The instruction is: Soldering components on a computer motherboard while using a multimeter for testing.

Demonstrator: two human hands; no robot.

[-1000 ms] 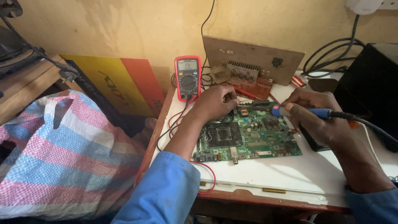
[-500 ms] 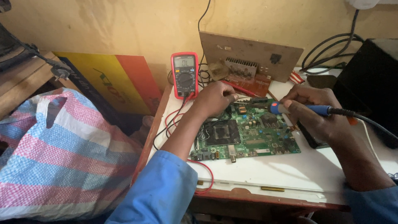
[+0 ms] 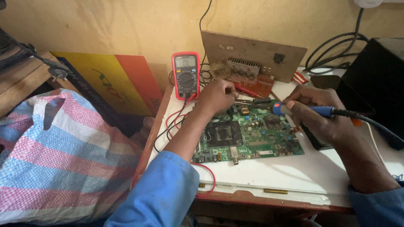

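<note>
— Yellowed wall behind, white desk (image 3: 294, 172) in front of me. What have you got in hand?

— My right hand (image 3: 320, 115) has its grip clenched around the blue handle of a soldering iron (image 3: 311, 110), held like a pen, with its black cord trailing off toward the desk's right edge. The tip points left over the far edge of the green circuit board (image 3: 248, 136).

— And the other one?

— My left hand (image 3: 216, 96) is curled over the board's far left corner, fingers pinched together. I cannot tell what they hold; something thin, if anything.

— Where does the board lie?

— Flat on the desk, around its middle, closer to the left edge. A red multimeter (image 3: 186, 75) stands propped at the far left corner, its red and black leads (image 3: 176, 122) looping down past the board and over the desk's near edge. A brown panel with a finned heat sink (image 3: 252, 56) leans against the wall just beyond.

— Which step would you call this?

— I judge I am working a joint at the board's far edge, iron tip and left fingers meeting at one spot.

— What does the next move need?

— A steady wrist, I think: the tip brought down on that single point without brushing the parts crowded beside it, and my left hand kept motionless.

— Anything else nearby?

— A striped woven bag (image 3: 63, 155), pink and blue, sits off the desk's left side.
</note>
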